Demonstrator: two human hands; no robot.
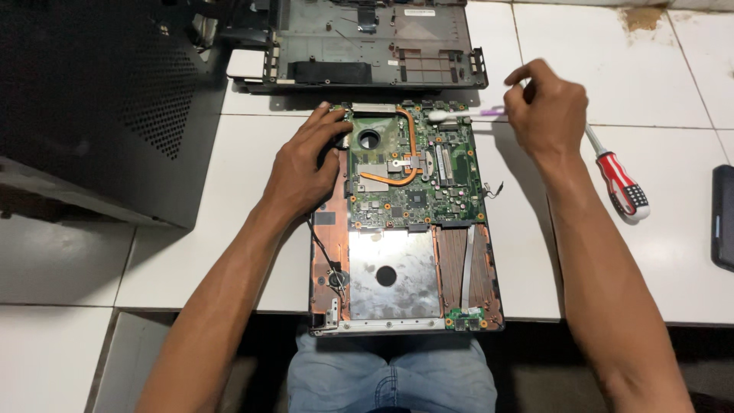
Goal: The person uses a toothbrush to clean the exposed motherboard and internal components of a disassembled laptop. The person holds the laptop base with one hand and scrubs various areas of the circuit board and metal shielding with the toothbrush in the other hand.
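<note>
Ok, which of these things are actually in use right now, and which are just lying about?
In use:
opened laptop base
left hand resting on its fan corner
right hand holding a white brush

Lying about:
red-handled screwdriver
detached laptop cover
black perforated case
dark device at the right edge

A single head-worn camera looks steeply down, from close above, onto the white tiled worktop (612, 76).

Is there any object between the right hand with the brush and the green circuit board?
Nothing visible stands between them. The right hand holds a white brush whose head already lies at the top edge of the circuit board. The left hand rests on the board's left side, apart from the brush.
</note>
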